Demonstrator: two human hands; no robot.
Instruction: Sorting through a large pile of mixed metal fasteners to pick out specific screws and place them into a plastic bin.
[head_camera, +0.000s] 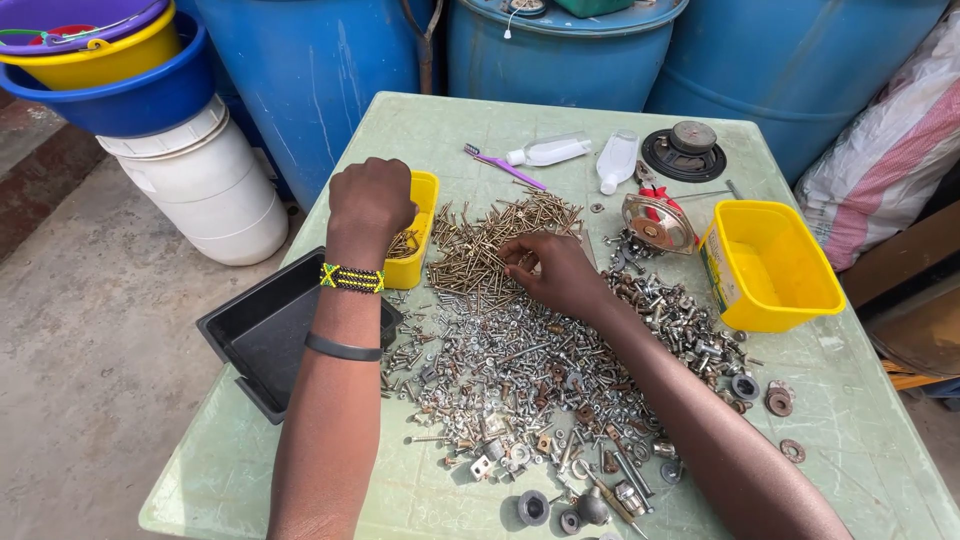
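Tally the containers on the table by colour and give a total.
Yellow tubs: 2, a small one under the left hand and a larger one
Black trays: 1
Clear plastic bottles: 2
Total: 5

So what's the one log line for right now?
left hand: over small yellow tub | right hand: on brass screws | table: mixed bolts

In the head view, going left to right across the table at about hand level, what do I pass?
Black tray → left hand over the small yellow tub → pile of brass-coloured screws → right hand → round silver speaker → large yellow tub.
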